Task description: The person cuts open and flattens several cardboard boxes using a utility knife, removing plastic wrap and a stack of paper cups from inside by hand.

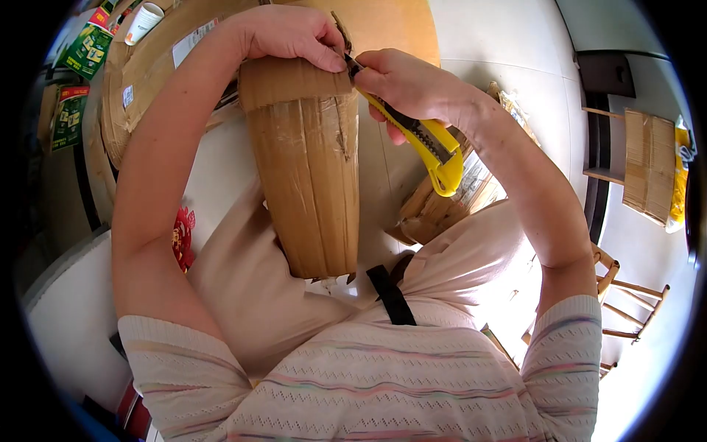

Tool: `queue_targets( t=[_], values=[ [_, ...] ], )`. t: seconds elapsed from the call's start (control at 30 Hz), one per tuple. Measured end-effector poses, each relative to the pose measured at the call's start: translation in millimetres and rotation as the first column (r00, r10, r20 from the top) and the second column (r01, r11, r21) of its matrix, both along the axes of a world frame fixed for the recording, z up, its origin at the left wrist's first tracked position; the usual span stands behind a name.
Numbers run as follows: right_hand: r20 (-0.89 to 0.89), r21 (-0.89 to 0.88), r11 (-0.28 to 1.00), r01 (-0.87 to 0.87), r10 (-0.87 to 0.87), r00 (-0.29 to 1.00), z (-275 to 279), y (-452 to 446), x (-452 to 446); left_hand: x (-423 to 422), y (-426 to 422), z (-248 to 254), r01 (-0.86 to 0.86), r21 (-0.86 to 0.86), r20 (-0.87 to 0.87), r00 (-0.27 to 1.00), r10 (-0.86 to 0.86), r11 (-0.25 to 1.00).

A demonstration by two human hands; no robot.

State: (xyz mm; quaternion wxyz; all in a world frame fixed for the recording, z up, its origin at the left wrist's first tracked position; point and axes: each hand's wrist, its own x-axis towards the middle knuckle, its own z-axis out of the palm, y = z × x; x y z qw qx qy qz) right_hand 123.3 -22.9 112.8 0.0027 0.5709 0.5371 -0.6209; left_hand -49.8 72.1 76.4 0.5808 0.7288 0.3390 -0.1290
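A long brown cardboard package, wrapped in clear tape, stands tilted between my legs. At its top end, my left hand is closed on the cardboard edge, its thumb pressing near the corner. My right hand is wrapped round a yellow utility knife. The knife's tip end points at the package's upper right corner, close to my left thumb. How far the blade goes into the cardboard is hidden by my fingers.
Behind the package is a large flat cardboard piece with a paper cup on it. Green boxes are at far left. Another taped cardboard package lies by my right leg. A wooden chair stands right.
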Motion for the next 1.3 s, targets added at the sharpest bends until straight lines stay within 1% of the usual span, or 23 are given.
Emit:
queue_targets(
  t=[0.03,0.13,0.3,0.43,0.5,0.53,0.63,0.67,0.77,0.8,0.83,0.9,0.93,0.97,1.03,1.1,1.13,1.17,1.23,1.27,1.3],
  values=[
    [-0.011,0.001,1.000,0.002,-0.002,1.000,-1,-2,1,0,1,-4,0.001,-0.035,0.020,1.000,0.000,0.999],
    [-0.030,0.006,1.000,0.006,-0.006,1.000,-3,-8,3,-4,2,-11,0.014,-0.001,0.031,0.999,-0.014,1.000],
    [-0.050,-0.017,1.000,0.013,-0.013,0.999,-4,-10,3,-3,5,-19,0.019,-0.086,0.109,0.994,-0.010,0.996],
    [-0.072,-0.005,0.996,0.084,-0.085,0.994,-15,-19,2,-3,5,-33,-0.020,-0.134,0.190,0.981,0.045,0.991],
    [-0.071,0.016,0.993,0.114,-0.112,0.991,-23,-30,1,0,3,-30,-0.020,-0.113,0.148,0.988,0.037,0.993],
    [-0.069,-0.001,0.992,0.128,-0.128,0.989,-23,-35,0,1,1,-28,-0.021,-0.103,0.127,0.991,0.035,0.994],
    [-0.076,-0.080,0.994,0.079,-0.085,0.993,-27,-51,1,0,1,-29,-0.050,-0.203,0.104,0.992,0.073,0.978],
    [-0.061,-0.092,0.993,0.080,-0.086,0.994,-27,-54,-1,1,1,-33,-0.039,-0.205,0.106,0.992,0.062,0.978],
    [-0.132,-0.176,0.984,-0.001,-0.023,0.991,-26,-70,-2,8,1,-35,-0.013,-0.200,0.091,0.995,0.032,0.980],
    [-0.074,-0.130,0.992,0.003,-0.013,0.997,-28,-75,-5,10,0,-33,-0.011,-0.196,0.072,0.997,0.026,0.981],
    [-0.064,-0.122,0.993,0.001,-0.009,0.998,-33,-82,-5,11,-2,-31,-0.010,-0.191,0.052,0.998,0.020,0.981],
    [-0.049,-0.093,0.996,-0.007,0.003,0.999,-42,-94,-5,11,-8,-40,0.013,-0.199,0.082,0.997,0.003,0.980],
    [-0.048,-0.171,0.985,-0.019,0.011,0.999,-40,-98,-4,11,-10,-43,0.027,-0.205,0.098,0.995,-0.007,0.978],
    [-0.087,-0.243,0.966,-0.091,0.072,0.994,-44,-106,-2,11,-9,-44,0.063,-0.089,0.089,0.995,-0.055,0.994],
    [-0.177,-0.376,0.897,-0.232,0.176,0.968,-66,-134,3,14,-1,-49,0.142,0.139,0.056,0.987,-0.151,0.980],
    [-0.172,-0.354,0.884,-0.307,0.261,0.950,-83,-175,-2,9,19,-48,0.054,0.100,0.087,0.994,-0.063,0.994],
    [-0.168,-0.352,0.861,-0.366,0.326,0.930,-87,-186,-2,2,24,-50,-0.017,0.071,0.105,0.994,0.010,0.997],
    [-0.140,-0.409,0.856,-0.317,0.284,0.948,-81,-183,1,-3,26,-49,0.045,0.012,0.090,0.995,-0.046,0.999],
    [-0.061,-0.470,0.862,-0.189,0.182,0.981,-56,-150,23,-2,44,-34,0.194,-0.057,0.066,0.980,-0.190,0.979],
    [-0.036,-0.456,0.878,-0.145,0.144,0.989,-37,-134,32,-4,41,-34,0.158,-0.132,0.138,0.981,-0.140,0.979],
    [-0.008,-0.443,0.891,-0.098,0.106,0.994,-23,-120,39,-4,37,-31,0.134,-0.155,0.126,0.985,-0.115,0.979]
  ],
)
